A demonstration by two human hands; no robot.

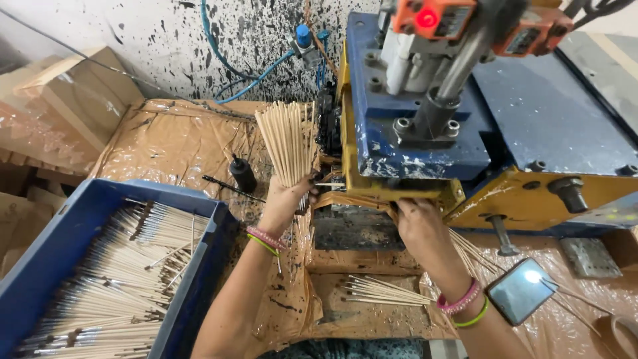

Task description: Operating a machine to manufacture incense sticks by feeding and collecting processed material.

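My left hand point(287, 199) grips a fanned bundle of thin pale wooden sticks point(289, 141), held upright beside the left side of a blue and yellow machine point(425, 139). My right hand point(417, 225) reaches under the machine's yellow front edge, fingers closed around a few sticks there; what the fingertips touch is hidden. A small pile of loose sticks point(385, 291) lies on the brown plastic sheet between my forearms. Both wrists wear pink and green bangles.
A blue crate point(73, 219) at left holds several dark-tipped sticks point(126, 279). A small black bottle point(243, 174) stands on the brown sheet. A phone point(524, 291) lies at right near a metal plate point(589, 256). Ink-spattered wall and blue hoses point(252, 73) behind.
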